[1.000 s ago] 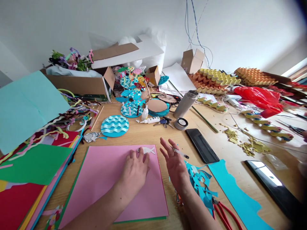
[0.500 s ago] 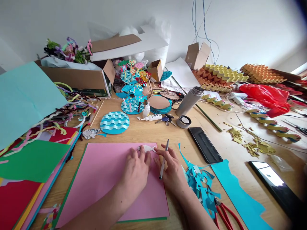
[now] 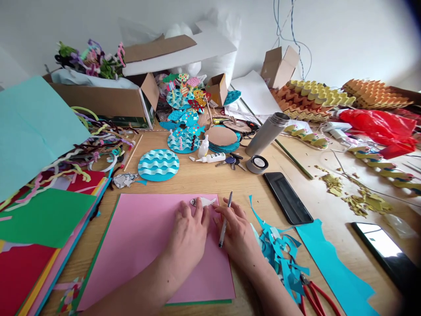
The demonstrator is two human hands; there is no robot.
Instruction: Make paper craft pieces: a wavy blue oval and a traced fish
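Observation:
A small white paper fish [image 3: 204, 202] with a drawn eye lies near the top right corner of a pink sheet [image 3: 141, 237]. The fingertips of my left hand [image 3: 190, 230] press on the fish, fingers spread and pointing away from me. My right hand [image 3: 235, 228] rests over the sheet's right edge, with a grey pen [image 3: 225, 221] held between its fingers; its fingertips are close to the fish's tail. Green paper shows under the pink sheet's edges.
Blue paper scraps [image 3: 279, 250] and red-handled pliers [image 3: 315, 296] lie right of my hands, beside a black phone [image 3: 287, 197]. Coloured sheets [image 3: 42, 219] are stacked at left. Behind are glue bottles [image 3: 212, 157], a steel flask [image 3: 267, 135] and a wavy blue disc [image 3: 158, 165].
The view has shifted slightly, so objects at the right appear farther right. Both hands stay nearly in place, and the pen is still in my right hand.

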